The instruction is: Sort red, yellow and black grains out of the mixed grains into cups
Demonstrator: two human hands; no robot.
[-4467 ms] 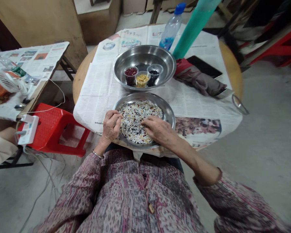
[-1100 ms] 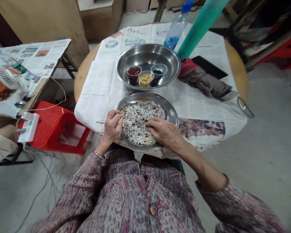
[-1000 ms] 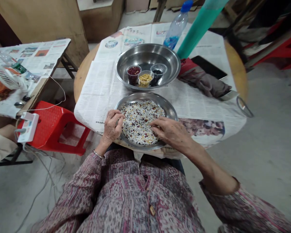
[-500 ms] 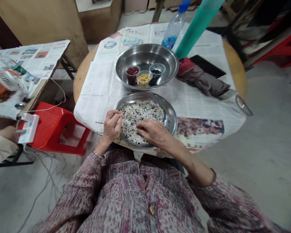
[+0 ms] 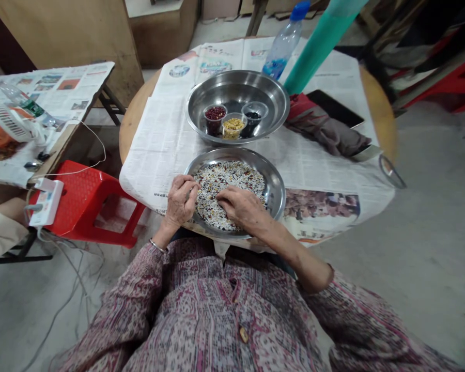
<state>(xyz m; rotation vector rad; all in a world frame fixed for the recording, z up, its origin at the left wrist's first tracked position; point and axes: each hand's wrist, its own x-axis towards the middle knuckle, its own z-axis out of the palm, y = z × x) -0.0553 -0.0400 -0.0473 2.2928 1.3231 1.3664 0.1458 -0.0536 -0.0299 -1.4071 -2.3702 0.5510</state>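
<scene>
And here, on the round pale-wood table (image 5: 132, 121), the shallow round steel plate (image 5: 278, 194) is sitting at six o'clock, nearest the wearer, carrying a loose mix of white, black, red and yellow grains (image 5: 213, 181). The bare left hand (image 5: 180, 202) is resting at the plate's nine o'clock rim, fingers curling in towards the thumb; whether it is gripping anything, I cannot tell. The bare right hand (image 5: 245, 207) is stretching in from about half past four, fingertips almost closing together over the grains, and anything pinched there is staying hidden from us. Progress, then: at twelve o'clock the wide, deep steel basin (image 5: 205, 88) is holding a clear plastic cup of dark-red beans (image 5: 215, 114) at eight, a clear plastic cup of yellow beans (image 5: 233, 126) at six and a clear plastic cup of black beans (image 5: 253, 117) at four. Some separating is looking done, I'd judge, but plenty is remaining, with every colour lying mingled on the plate. We're counting two hands, one plate, one basin, three cups; the grains are defeating any tally.
</scene>
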